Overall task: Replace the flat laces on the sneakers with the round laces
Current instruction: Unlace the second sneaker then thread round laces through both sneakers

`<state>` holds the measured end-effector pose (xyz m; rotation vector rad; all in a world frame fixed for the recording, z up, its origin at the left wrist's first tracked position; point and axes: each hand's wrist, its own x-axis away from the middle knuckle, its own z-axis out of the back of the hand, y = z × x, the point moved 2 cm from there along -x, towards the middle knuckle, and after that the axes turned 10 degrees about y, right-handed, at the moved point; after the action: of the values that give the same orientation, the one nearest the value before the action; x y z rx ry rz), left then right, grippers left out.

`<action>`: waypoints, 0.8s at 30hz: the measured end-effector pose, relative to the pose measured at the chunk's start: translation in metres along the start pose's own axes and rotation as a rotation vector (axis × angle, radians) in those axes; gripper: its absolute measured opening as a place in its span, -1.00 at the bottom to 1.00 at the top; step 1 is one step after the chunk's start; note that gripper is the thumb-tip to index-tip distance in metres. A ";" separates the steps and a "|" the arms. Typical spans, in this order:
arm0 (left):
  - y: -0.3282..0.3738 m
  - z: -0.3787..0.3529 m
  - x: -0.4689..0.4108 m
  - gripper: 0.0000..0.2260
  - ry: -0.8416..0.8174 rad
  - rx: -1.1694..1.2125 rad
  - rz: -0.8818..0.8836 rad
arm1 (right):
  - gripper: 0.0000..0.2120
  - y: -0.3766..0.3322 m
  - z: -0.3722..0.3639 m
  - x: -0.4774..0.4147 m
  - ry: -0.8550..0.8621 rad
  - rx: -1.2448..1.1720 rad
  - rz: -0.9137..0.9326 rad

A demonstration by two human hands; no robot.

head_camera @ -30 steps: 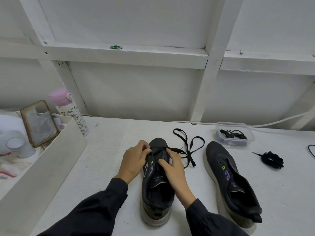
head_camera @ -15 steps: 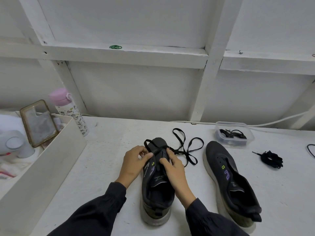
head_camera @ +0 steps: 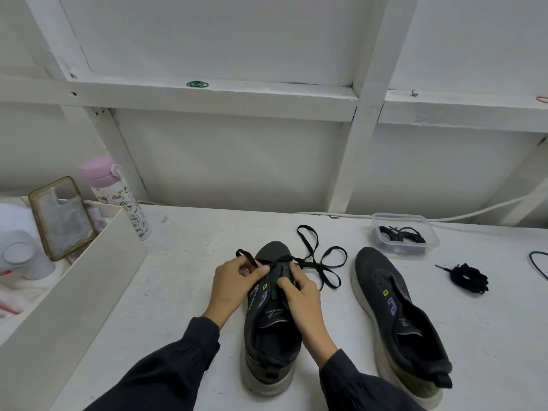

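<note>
Your left hand [head_camera: 234,284] and right hand [head_camera: 302,295] covered the sneaker's [head_camera: 272,253] eyelets, hiding where the lace [head_camera: 323,264] ran beneath your fingers. The right edge cut off a black cable [head_camera: 538,264], the left edge a white gadget [head_camera: 17,250].

White table [head_camera: 184,307] carrying one sneaker [head_camera: 268,345] under the fingers [head_camera: 258,272], a second sneaker [head_camera: 397,315], clear tub [head_camera: 400,251] and bundled lace [head_camera: 470,277] to their right.

One black sneaker [head_camera: 272,336] stands toe-away, flat lace [head_camera: 323,264] threaded through front eyelets. Right of it: unlaced second sneaker [head_camera: 397,321], bundled lace [head_camera: 470,277].
</note>
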<state>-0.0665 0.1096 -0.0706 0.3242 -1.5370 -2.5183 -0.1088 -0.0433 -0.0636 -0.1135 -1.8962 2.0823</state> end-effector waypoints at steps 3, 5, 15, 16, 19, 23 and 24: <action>0.006 0.004 -0.005 -0.84 0.034 -0.010 -0.050 | -0.66 -0.002 0.000 0.001 -0.020 0.015 0.010; 0.015 0.013 -0.011 -0.85 0.134 0.056 -0.047 | -0.59 -0.001 0.001 0.000 -0.031 0.019 -0.003; 0.003 -0.001 0.003 -0.72 0.038 0.038 0.095 | -0.52 -0.001 -0.005 0.000 0.006 0.062 -0.006; 0.000 -0.003 0.003 -0.75 0.033 -0.004 0.064 | -0.53 -0.002 -0.004 0.000 -0.003 0.071 -0.003; 0.005 0.000 -0.004 -0.89 0.069 -0.008 -0.006 | -0.43 -0.001 -0.003 0.000 0.009 0.106 -0.006; 0.026 0.025 -0.018 -0.94 0.349 0.246 0.011 | -0.51 -0.001 -0.002 0.000 -0.009 0.090 -0.017; 0.030 0.029 -0.020 -0.93 0.400 0.286 0.013 | -0.53 0.000 -0.002 -0.001 -0.002 0.087 -0.023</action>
<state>-0.0545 0.1263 -0.0292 0.7981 -1.7098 -2.0523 -0.1076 -0.0412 -0.0642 -0.0693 -1.7961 2.1461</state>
